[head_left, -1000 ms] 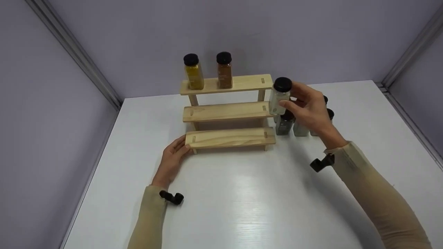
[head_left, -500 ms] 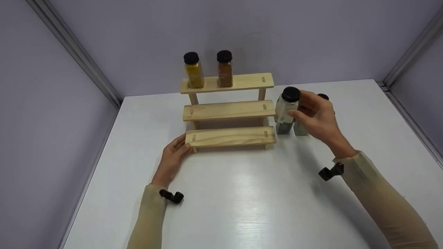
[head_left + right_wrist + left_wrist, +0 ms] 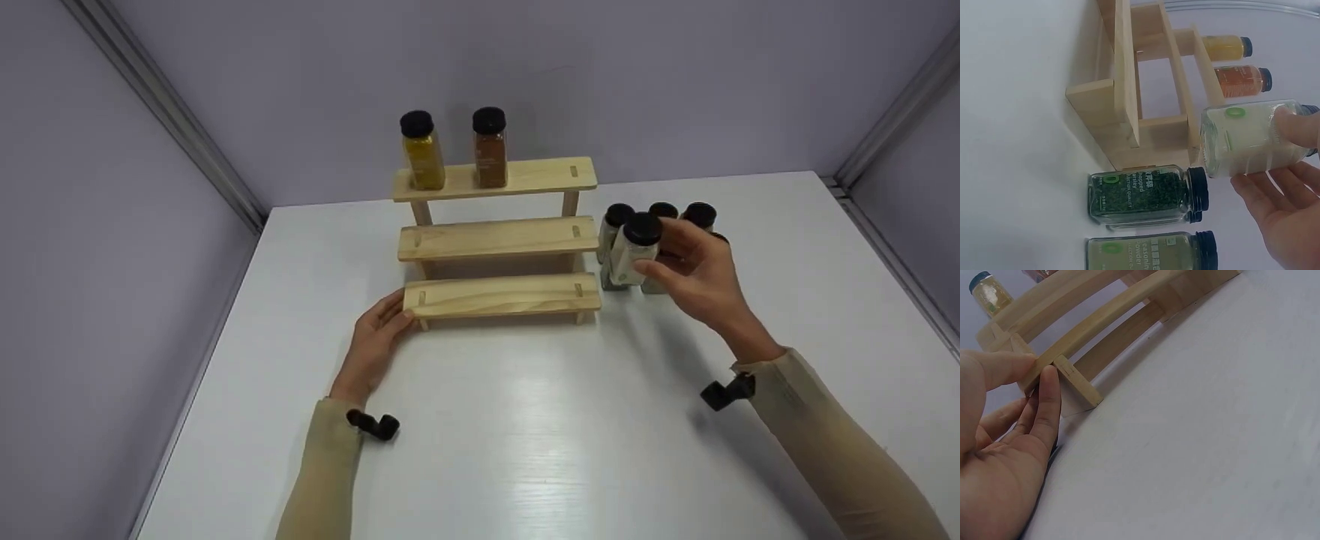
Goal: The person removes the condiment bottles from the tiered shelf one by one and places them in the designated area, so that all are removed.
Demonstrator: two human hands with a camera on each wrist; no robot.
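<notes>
A three-tier wooden rack [image 3: 502, 298] stands on the white table. My left hand [image 3: 369, 341] pinches the left end of its lowest shelf, thumb and fingers on either face of the board in the left wrist view. To the right of the rack, my right hand [image 3: 701, 281] grips a glass spice jar [image 3: 631, 259] with pale contents and a black lid, slightly tilted. In the head view this jar partly covers others behind it. The right wrist view shows a chopped parsley jar [image 3: 1140, 195] and a seasoning powder jar [image 3: 1143, 254] standing near the held one.
On the top shelf stand a yellow spice jar [image 3: 425, 161] and a reddish-brown spice jar [image 3: 491, 159]. Several black-lidded jars, one with its lid [image 3: 700, 215] showing behind my right hand, are grouped right of the rack. A grey wall [image 3: 675, 90] rises behind the table.
My right hand has moved down and to the right with the pale jar, away from the rack's upper shelves toward the grouped jars. My left hand stays on the rack.
</notes>
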